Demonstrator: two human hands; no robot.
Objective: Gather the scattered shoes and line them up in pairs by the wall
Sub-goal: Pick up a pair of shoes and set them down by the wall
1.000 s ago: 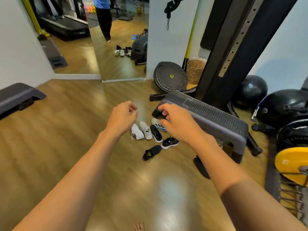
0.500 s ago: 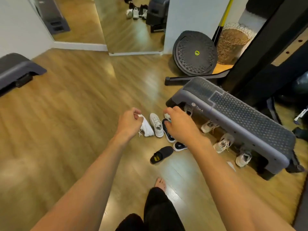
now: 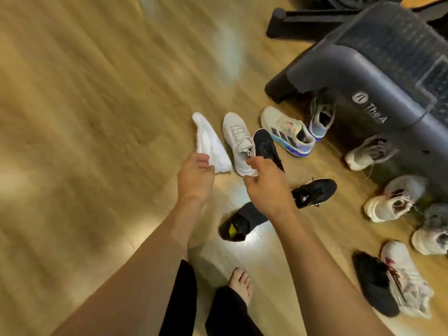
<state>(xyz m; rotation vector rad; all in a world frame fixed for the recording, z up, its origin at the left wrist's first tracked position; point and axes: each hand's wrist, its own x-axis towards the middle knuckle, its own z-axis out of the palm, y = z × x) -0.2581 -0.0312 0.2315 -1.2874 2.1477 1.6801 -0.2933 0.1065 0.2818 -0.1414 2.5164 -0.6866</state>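
Pickup step: the loose-fingered, empty left hand (image 3: 195,178) and right hand (image 3: 266,187) reach towards twelve o'clock for the tipped-over white fabric sneaker (image 3: 209,144) and the white laced sneaker (image 3: 238,141); next, probably grasp their heels.

Shoes by colour
White shoe (image 3: 211,144); off-white shoe (image 3: 238,141); black shoe (image 3: 265,146); black-striped shoe (image 3: 286,132), blue sole; black slipper (image 3: 236,226), yellow inside; tan wood-grain floor (image 3: 97,117).

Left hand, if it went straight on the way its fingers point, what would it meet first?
Most likely the white shoe lying on its side: the left hand points straight at its near end. Whether it already touches the shoe is unclear in this blurred view.
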